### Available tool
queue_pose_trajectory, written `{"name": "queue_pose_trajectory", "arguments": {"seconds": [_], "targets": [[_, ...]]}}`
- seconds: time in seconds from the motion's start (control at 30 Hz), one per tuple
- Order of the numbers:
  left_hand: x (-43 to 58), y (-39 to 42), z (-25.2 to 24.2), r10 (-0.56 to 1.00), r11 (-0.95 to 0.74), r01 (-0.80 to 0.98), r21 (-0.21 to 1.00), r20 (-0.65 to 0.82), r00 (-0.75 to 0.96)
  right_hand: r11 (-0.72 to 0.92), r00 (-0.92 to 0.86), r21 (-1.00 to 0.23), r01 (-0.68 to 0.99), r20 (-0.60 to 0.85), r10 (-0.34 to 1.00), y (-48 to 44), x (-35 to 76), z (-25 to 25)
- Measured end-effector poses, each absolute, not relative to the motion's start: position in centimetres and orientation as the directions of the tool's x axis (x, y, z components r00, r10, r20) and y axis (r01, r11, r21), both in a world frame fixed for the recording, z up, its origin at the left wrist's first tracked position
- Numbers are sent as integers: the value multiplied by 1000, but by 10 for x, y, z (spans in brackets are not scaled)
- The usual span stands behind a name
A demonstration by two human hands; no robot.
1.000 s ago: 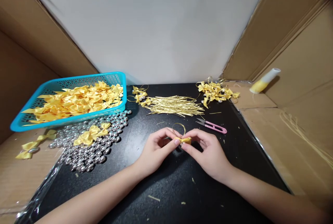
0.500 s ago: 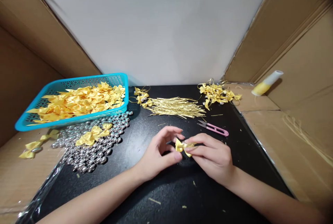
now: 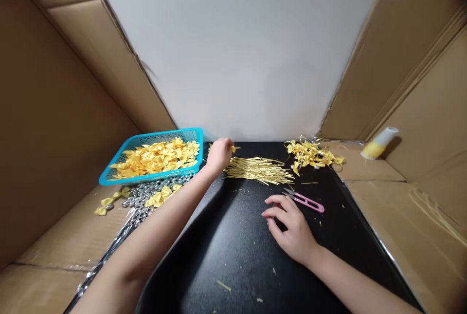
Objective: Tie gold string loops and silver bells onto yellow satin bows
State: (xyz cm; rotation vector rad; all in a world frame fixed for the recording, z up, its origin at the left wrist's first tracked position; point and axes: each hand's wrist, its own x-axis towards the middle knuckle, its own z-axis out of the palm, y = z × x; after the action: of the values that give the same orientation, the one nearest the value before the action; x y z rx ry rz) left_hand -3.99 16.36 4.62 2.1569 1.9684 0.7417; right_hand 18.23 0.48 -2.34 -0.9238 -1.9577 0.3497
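Note:
My left hand (image 3: 219,153) is stretched to the far side of the black mat (image 3: 237,250), fingers closed round a small yellow bow (image 3: 234,148) beside the bundle of gold wire ties (image 3: 260,170). My right hand (image 3: 290,226) rests on the mat with fingers loosely curled and nothing in them, just left of the pink thread snips (image 3: 305,201). A turquoise basket (image 3: 160,175) full of yellow satin bows stands at the left, and silver beads (image 3: 144,202) lie heaped in front of it.
A pile of finished yellow bows with gold loops (image 3: 313,154) lies at the back right. A white and yellow tube (image 3: 378,143) lies on the cardboard at the right. Cardboard walls close in both sides, and a white wall stands behind.
Both hands held one bow at mid-mat. My left hand has since carried a bow to the back by the wire ties, my right hand has dropped empty onto the mat, and the view has tilted up.

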Motion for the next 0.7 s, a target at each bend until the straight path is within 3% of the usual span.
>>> {"name": "queue_pose_trajectory", "arguments": {"seconds": [0.2, 0.37, 0.57, 0.7], "targets": [[-37, 194, 39, 988, -79, 984, 159, 145, 56, 665, -303, -589, 459, 600, 740, 6, 180, -26], [-42, 197, 49, 985, -143, 990, 8, 98, 141, 655, -327, -599, 461, 572, 752, 9, 178, -26], [-42, 158, 49, 914, -369, 928, -52, 163, 373, 658, -332, -589, 469, 572, 750, 10, 176, -24], [-36, 124, 20, 814, -577, 817, -20, 67, 577, 665, -344, -585, 464, 573, 744, 11, 175, -23]]}}
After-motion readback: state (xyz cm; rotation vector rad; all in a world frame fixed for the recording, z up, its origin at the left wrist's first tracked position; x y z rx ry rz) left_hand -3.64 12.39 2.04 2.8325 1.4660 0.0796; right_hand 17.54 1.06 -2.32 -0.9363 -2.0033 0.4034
